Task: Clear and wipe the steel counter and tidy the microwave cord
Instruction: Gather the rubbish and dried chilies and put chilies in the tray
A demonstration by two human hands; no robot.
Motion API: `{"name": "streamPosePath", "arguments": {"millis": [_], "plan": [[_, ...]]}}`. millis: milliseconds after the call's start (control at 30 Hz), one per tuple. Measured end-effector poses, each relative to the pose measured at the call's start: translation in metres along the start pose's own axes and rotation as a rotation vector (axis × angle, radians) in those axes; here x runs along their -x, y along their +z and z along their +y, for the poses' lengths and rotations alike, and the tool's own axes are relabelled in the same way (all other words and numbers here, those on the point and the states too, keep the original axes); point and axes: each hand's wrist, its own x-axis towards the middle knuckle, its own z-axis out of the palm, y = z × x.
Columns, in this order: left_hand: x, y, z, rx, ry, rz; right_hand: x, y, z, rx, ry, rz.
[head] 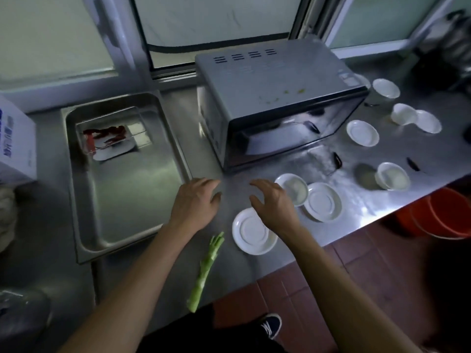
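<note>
A silver microwave [275,98] stands at the back of the steel counter [229,271]. Its black cord [219,44] runs along the window sill behind it. My left hand [195,202] and my right hand [272,202] hover open over the counter just in front of the microwave, holding nothing. White saucers [251,231] [322,201] and a small white bowl [293,187] lie by my right hand. A green vegetable stalk [206,271] lies near the front edge. More white saucers [362,132] and cups [392,175] are scattered to the microwave's right.
A deep steel tray [122,200] sits left of the microwave, with a smaller container of red chillies [109,135] inside. A white box [15,143] stands at far left. An orange bucket [443,212] is on the tiled floor at right. Dark kettles [448,47] stand at back right.
</note>
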Motion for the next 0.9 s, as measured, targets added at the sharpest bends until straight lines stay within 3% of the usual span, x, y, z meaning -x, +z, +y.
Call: {"name": "streamPosePath", "arguments": {"millis": [500,900], "plan": [[0.002,0.090,0.251,0.022,0.267,-0.092,0.143,-0.137,0.178,-0.035,0.285,0.155],[-0.049,0.141,0.289,0.053,0.294,-0.139,0.135,-0.153,0.238,-0.041,0.410,0.129]]}}
